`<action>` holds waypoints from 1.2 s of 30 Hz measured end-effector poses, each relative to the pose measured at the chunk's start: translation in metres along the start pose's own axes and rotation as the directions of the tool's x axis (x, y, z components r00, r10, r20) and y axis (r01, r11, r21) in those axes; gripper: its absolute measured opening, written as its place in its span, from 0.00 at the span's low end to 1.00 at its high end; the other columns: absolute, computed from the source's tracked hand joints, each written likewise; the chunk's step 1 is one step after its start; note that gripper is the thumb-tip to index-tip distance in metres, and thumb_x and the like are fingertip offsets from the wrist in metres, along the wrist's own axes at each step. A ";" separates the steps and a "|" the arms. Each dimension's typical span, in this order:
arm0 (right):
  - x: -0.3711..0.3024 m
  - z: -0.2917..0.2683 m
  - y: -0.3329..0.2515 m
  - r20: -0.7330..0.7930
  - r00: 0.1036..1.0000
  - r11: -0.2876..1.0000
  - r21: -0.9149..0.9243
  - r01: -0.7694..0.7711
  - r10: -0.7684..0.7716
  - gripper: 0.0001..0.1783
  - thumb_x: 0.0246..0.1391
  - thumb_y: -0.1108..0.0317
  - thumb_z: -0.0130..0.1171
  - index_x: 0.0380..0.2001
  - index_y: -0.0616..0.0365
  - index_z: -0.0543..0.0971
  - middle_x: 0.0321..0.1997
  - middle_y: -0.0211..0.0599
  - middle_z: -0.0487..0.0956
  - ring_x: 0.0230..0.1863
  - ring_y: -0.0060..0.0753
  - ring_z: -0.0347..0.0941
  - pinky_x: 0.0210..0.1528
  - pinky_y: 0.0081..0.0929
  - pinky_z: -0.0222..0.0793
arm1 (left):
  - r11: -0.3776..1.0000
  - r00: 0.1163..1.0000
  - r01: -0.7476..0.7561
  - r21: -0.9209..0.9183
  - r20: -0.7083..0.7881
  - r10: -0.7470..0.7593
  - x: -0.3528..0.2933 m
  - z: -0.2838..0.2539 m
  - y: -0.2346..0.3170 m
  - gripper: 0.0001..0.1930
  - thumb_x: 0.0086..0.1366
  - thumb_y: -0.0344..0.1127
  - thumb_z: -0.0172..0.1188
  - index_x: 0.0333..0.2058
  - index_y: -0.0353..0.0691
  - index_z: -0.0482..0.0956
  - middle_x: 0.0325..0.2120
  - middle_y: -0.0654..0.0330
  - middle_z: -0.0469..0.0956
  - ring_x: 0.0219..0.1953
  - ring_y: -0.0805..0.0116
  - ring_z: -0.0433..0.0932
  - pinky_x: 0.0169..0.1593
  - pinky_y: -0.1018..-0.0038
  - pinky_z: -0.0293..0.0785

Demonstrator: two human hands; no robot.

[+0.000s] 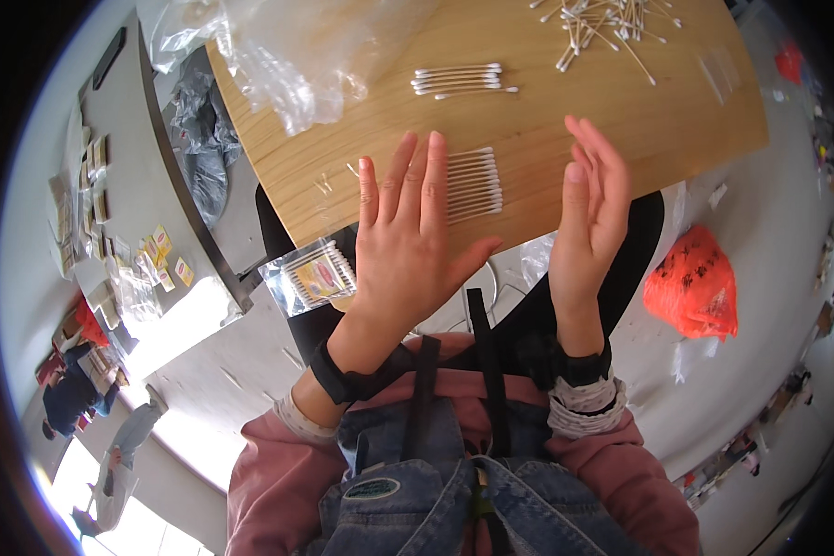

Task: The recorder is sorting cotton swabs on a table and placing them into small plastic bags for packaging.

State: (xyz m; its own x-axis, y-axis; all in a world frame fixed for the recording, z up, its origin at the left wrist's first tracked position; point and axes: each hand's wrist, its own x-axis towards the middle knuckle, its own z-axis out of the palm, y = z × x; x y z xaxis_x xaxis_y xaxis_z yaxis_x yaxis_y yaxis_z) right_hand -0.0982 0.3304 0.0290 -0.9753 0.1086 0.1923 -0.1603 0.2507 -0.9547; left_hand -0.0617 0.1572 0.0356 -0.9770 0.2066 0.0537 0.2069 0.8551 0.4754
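Note:
Fingers stretched out, my left hand [403, 227] lies palm down over the left ends of a neat row of cotton swabs [473, 185] on the wooden table [537, 111]. The covered ends are hidden. My right hand [595, 204] is off to the right of the row, thumb and fingers extended, with nothing in it. Farther off lies a smaller group of cotton swabs [461, 80], side by side. A loose heap of cotton swabs [612, 26] spreads at the far right. Beside my left wrist, a clear packet of cotton swabs [319, 276] with a yellow label sits at the table's near edge.
A crumpled clear plastic bag [292, 56] covers the table's far left. At left, another table [134, 167] bears small yellow cards [160, 246] and plastic packets. A dark grey bag [202, 139] hangs between the tables. An orange-red plastic bag [693, 283] rests on the floor at right.

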 end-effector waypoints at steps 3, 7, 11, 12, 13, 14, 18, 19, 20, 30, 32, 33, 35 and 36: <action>0.012 0.016 -0.001 0.094 0.986 0.955 -0.253 0.156 -0.136 0.23 0.69 0.70 0.49 0.65 0.64 0.66 0.67 0.50 0.69 0.70 0.50 0.63 0.71 0.44 0.57 | 0.999 1.000 -0.008 -0.033 -0.027 0.007 -0.003 -0.004 0.000 0.51 0.59 0.52 0.67 0.70 0.28 0.50 0.66 0.46 0.63 0.71 0.48 0.58 0.72 0.41 0.43; 0.020 0.051 0.000 0.275 0.917 0.734 -0.552 0.397 -0.289 0.30 0.66 0.65 0.54 0.68 0.62 0.62 0.70 0.51 0.65 0.74 0.56 0.56 0.73 0.53 0.51 | 0.968 0.993 0.042 -0.247 -0.101 -0.069 -0.017 -0.011 -0.006 0.41 0.61 0.35 0.61 0.69 0.27 0.53 0.64 0.45 0.66 0.69 0.46 0.62 0.72 0.40 0.42; 0.023 0.073 0.008 0.394 0.882 0.568 -0.677 0.468 -0.258 0.34 0.65 0.61 0.54 0.70 0.61 0.58 0.73 0.50 0.62 0.76 0.53 0.51 0.75 0.54 0.46 | 0.870 0.938 0.062 -0.490 -0.269 -0.218 -0.041 -0.027 -0.021 0.36 0.59 0.19 0.51 0.68 0.30 0.55 0.64 0.45 0.67 0.68 0.47 0.63 0.73 0.42 0.37; 0.023 0.076 0.014 0.415 0.870 0.537 -0.685 0.492 -0.267 0.33 0.66 0.63 0.53 0.70 0.62 0.58 0.73 0.50 0.62 0.76 0.53 0.51 0.75 0.53 0.46 | 0.789 0.917 0.036 -0.613 -0.293 -0.270 -0.046 -0.027 -0.025 0.35 0.61 0.18 0.49 0.68 0.30 0.54 0.64 0.43 0.66 0.69 0.49 0.63 0.73 0.45 0.39; 0.024 0.078 0.018 0.423 0.864 0.530 -0.684 0.501 -0.272 0.33 0.66 0.63 0.53 0.70 0.62 0.58 0.73 0.50 0.62 0.76 0.53 0.51 0.75 0.53 0.46 | 0.754 0.907 0.016 -0.656 -0.307 -0.287 -0.052 -0.031 -0.028 0.34 0.62 0.18 0.47 0.68 0.30 0.53 0.64 0.42 0.65 0.69 0.50 0.63 0.73 0.48 0.42; 0.025 0.078 0.020 0.423 0.860 0.553 -0.659 0.509 -0.286 0.32 0.65 0.67 0.51 0.70 0.63 0.59 0.73 0.50 0.62 0.76 0.53 0.51 0.76 0.53 0.46 | 0.717 0.897 -0.006 -0.697 -0.321 -0.304 -0.058 -0.034 -0.031 0.33 0.64 0.19 0.45 0.69 0.31 0.52 0.65 0.40 0.64 0.69 0.50 0.63 0.73 0.51 0.44; 0.025 0.079 0.021 0.458 0.835 0.603 -0.586 0.541 -0.304 0.29 0.66 0.75 0.45 0.69 0.63 0.60 0.73 0.51 0.62 0.77 0.52 0.51 0.77 0.49 0.45 | 0.466 0.829 -0.044 -0.883 -0.293 -0.476 -0.076 -0.033 -0.020 0.29 0.71 0.31 0.45 0.69 0.32 0.53 0.66 0.40 0.64 0.71 0.53 0.59 0.73 0.59 0.46; 0.021 0.083 0.018 0.462 0.830 0.600 -0.581 0.549 -0.312 0.29 0.66 0.75 0.45 0.69 0.63 0.60 0.73 0.51 0.62 0.77 0.52 0.51 0.77 0.49 0.45 | 0.370 0.816 -0.027 -0.929 -0.235 -0.529 -0.080 -0.034 -0.013 0.29 0.71 0.31 0.44 0.69 0.33 0.53 0.66 0.41 0.63 0.71 0.54 0.58 0.73 0.61 0.47; 0.016 0.087 0.015 0.484 0.819 0.617 -0.553 0.559 -0.308 0.31 0.61 0.78 0.45 0.69 0.65 0.60 0.72 0.53 0.62 0.76 0.53 0.52 0.76 0.49 0.47 | 0.345 0.820 -0.059 -0.937 -0.243 -0.519 -0.084 -0.028 -0.011 0.29 0.72 0.32 0.44 0.69 0.34 0.53 0.67 0.42 0.61 0.71 0.54 0.58 0.74 0.60 0.47; -0.007 0.110 0.006 0.522 0.790 0.634 -0.502 0.588 -0.321 0.33 0.58 0.79 0.44 0.68 0.66 0.61 0.73 0.51 0.63 0.76 0.52 0.53 0.76 0.48 0.48 | 0.157 0.761 -0.164 -0.974 -0.227 -0.607 -0.057 0.008 0.016 0.30 0.76 0.39 0.39 0.72 0.34 0.49 0.73 0.49 0.49 0.76 0.60 0.45 0.75 0.64 0.36; -0.008 0.110 0.006 0.518 0.794 0.642 -0.498 0.583 -0.320 0.33 0.58 0.79 0.44 0.68 0.66 0.61 0.73 0.51 0.63 0.76 0.52 0.53 0.76 0.48 0.48 | 0.172 0.752 -0.184 -0.968 -0.252 -0.610 -0.049 0.012 0.019 0.31 0.76 0.40 0.40 0.72 0.33 0.48 0.73 0.49 0.49 0.76 0.60 0.44 0.76 0.64 0.36; -0.008 0.110 0.007 0.515 0.797 0.651 -0.494 0.577 -0.316 0.33 0.57 0.79 0.44 0.68 0.66 0.61 0.72 0.50 0.64 0.76 0.51 0.53 0.76 0.48 0.48 | 0.179 0.747 -0.193 -0.965 -0.263 -0.611 -0.045 0.014 0.019 0.31 0.76 0.40 0.40 0.72 0.33 0.48 0.73 0.49 0.49 0.76 0.60 0.44 0.76 0.64 0.36; -0.009 0.110 0.006 0.511 0.799 0.660 -0.487 0.573 -0.317 0.33 0.57 0.79 0.45 0.68 0.66 0.62 0.72 0.50 0.64 0.76 0.50 0.54 0.76 0.47 0.48 | 0.187 0.742 -0.205 -0.961 -0.277 -0.610 -0.041 0.018 0.020 0.32 0.75 0.41 0.41 0.72 0.33 0.47 0.73 0.49 0.49 0.76 0.59 0.44 0.76 0.64 0.35; -0.009 0.109 0.006 0.510 0.798 0.668 -0.476 0.572 -0.320 0.33 0.56 0.79 0.45 0.67 0.66 0.62 0.71 0.50 0.65 0.76 0.49 0.54 0.76 0.47 0.49 | 0.190 0.740 -0.210 -0.959 -0.284 -0.609 -0.040 0.020 0.019 0.32 0.75 0.42 0.41 0.72 0.32 0.47 0.74 0.49 0.49 0.76 0.59 0.44 0.76 0.64 0.35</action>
State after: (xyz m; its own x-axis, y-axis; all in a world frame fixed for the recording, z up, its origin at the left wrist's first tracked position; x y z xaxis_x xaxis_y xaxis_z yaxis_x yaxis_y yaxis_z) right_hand -0.1075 0.2262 -0.0035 -0.8047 -0.4844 0.3431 -0.5927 0.6876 -0.4193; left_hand -0.0177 0.1749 0.0248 -0.8643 -0.5030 -0.0009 0.1949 -0.3365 0.9213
